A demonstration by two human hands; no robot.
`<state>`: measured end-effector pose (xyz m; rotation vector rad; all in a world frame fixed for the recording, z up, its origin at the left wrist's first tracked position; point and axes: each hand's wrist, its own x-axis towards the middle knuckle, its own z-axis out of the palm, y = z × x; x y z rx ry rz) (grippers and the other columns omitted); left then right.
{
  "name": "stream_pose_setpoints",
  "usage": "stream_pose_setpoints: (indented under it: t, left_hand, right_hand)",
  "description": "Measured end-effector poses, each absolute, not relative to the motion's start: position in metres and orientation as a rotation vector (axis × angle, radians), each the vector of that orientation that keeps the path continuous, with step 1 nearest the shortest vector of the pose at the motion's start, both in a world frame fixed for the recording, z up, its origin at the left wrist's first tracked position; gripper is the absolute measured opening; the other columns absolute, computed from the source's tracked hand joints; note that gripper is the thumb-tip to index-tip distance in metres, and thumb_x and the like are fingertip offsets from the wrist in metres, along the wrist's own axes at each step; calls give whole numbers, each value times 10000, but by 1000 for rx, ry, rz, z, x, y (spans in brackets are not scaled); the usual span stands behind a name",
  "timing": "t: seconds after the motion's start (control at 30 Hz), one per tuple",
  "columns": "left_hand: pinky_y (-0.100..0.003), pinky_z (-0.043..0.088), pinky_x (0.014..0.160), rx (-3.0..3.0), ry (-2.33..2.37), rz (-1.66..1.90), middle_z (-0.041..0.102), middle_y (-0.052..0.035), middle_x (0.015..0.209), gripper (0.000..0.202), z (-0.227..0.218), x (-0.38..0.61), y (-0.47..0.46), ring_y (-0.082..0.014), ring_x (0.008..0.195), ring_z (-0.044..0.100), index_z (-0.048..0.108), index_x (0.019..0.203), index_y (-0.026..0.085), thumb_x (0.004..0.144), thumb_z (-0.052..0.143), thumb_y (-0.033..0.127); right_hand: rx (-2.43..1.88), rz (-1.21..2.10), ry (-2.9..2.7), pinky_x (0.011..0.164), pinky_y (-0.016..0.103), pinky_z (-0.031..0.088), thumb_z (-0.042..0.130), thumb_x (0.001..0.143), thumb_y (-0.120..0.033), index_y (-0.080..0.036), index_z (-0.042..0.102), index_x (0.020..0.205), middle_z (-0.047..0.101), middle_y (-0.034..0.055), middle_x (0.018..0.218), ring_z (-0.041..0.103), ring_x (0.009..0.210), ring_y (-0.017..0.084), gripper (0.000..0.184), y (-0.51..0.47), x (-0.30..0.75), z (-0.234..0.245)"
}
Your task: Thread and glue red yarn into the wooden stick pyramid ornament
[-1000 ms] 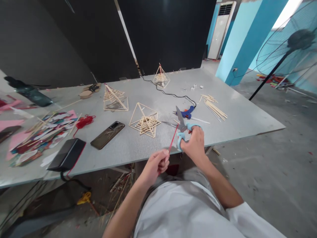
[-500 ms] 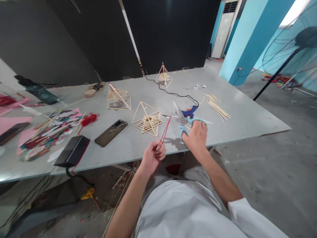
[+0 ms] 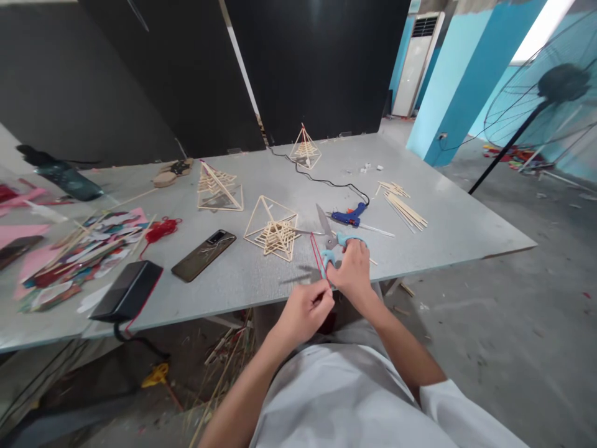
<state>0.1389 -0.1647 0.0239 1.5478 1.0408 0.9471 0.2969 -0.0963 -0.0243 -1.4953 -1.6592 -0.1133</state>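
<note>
In my right hand (image 3: 355,269) I grip a pair of scissors (image 3: 329,235) with light blue handles, its blades spread and pointing away from me over the table. My left hand (image 3: 308,310) is closed close beside it, pinching a doubled red string (image 3: 316,252). The string rises from my fingers, and its looped top comes up near the lower blade; whether they touch I cannot tell. Just beyond and left of the scissors stands a wooden stick frame (image 3: 275,231) with stacked sticks inside. A blue glue gun (image 3: 351,214) lies behind the scissors.
Two more stick pyramids (image 3: 219,186) (image 3: 305,149) stand farther back. A phone (image 3: 204,255), red yarn (image 3: 161,230), a black box-shaped object (image 3: 128,292) and coloured scraps (image 3: 88,249) lie left. Loose sticks (image 3: 405,208) are at right. A black cable (image 3: 321,180) crosses the table.
My left hand has moved right, bringing the red string close to the scissors. The scissors have come slightly left and nearer to me, their blades still spread. The view has shifted a little.
</note>
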Motion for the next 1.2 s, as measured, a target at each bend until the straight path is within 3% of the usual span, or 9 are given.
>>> stream_pose_setpoints:
  t: [0.27, 0.37, 0.47, 0.6, 0.83, 1.2]
  left_hand:
    - [-294, 144, 614, 1503, 982, 901, 367, 65, 564, 313, 26, 132, -175, -113, 583, 273, 459, 605, 200, 803, 699, 162]
    - [-268, 158, 576, 1327, 943, 983, 327, 71, 561, 405, 18, 121, -174, -105, 562, 248, 427, 604, 212, 841, 736, 320]
    - [-249, 156, 484, 1083, 885, 1044, 196, 105, 531, 509, 7, 114, -166, -96, 481, 137, 312, 636, 253, 882, 663, 528]
    - [-231, 129, 387, 823, 807, 1033, 98, 127, 514, 570, 0, 110, -152, -96, 434, 36, 211, 698, 273, 842, 661, 590]
    - [-185, 145, 377, 658, 786, 1003, 145, 147, 495, 647, -17, 127, -151, -78, 433, 24, 187, 729, 268, 783, 775, 533]
    - [-187, 98, 384, 752, 857, 813, 270, 163, 414, 591, -23, 166, -175, -40, 345, 143, 339, 717, 266, 770, 836, 582]
  right_hand:
    - [-1401, 184, -1722, 848, 438, 502, 661, 810, -387, -206, 555, 996, 646, 88, 908, 609, 882, 293, 281, -94, 305, -27]
    - [-1399, 247, -1700, 824, 410, 498, 687, 832, -445, -208, 558, 989, 650, 67, 879, 618, 844, 268, 311, -91, 314, -28]
    - [-1421, 181, -1681, 845, 421, 494, 693, 852, -434, -196, 577, 1028, 651, 73, 890, 618, 858, 274, 318, -87, 319, -26]
    - [-1496, -30, -1629, 927, 478, 466, 674, 864, -352, -158, 601, 1155, 663, 122, 988, 605, 984, 330, 357, -84, 316, -18]
    - [-1511, -180, -1599, 898, 469, 437, 688, 851, -340, -180, 594, 1121, 638, 110, 958, 571, 959, 334, 329, -82, 307, -13]
    - [-1432, -113, -1625, 903, 494, 462, 706, 795, -321, -204, 552, 1062, 601, 107, 969, 551, 967, 335, 330, -94, 285, -21]
